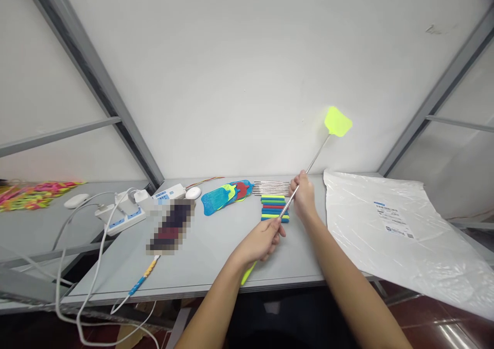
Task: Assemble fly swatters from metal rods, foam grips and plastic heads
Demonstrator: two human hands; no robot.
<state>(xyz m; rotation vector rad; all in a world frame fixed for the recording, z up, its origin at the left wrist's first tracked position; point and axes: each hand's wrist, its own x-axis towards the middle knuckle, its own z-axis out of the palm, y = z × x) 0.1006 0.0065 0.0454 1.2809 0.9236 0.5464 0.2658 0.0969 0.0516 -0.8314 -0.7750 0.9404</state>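
Observation:
A fly swatter (318, 152) with a yellow-green head, a thin metal rod and a yellow-green handle slants across the view above the table. My left hand (263, 240) is closed round its lower part, where handle and rod meet. Higher up, my right hand (303, 194) grips the metal rod, below the head. Beyond my hands lie several coloured handle tubes (272, 206) in blue, green and red, stacked side by side. Behind them is a row of metal rods (270, 187). Blue, yellow and red swatter heads (219, 198) overlap to the left.
Power strips (169, 193) with white plugs and cables stand at the left. A blurred-out object (172, 228) with a cable lies before them. White plastic packaging (363, 236) with a label covers the right side and hangs over the front edge. A white wall (247, 81) rises behind the table.

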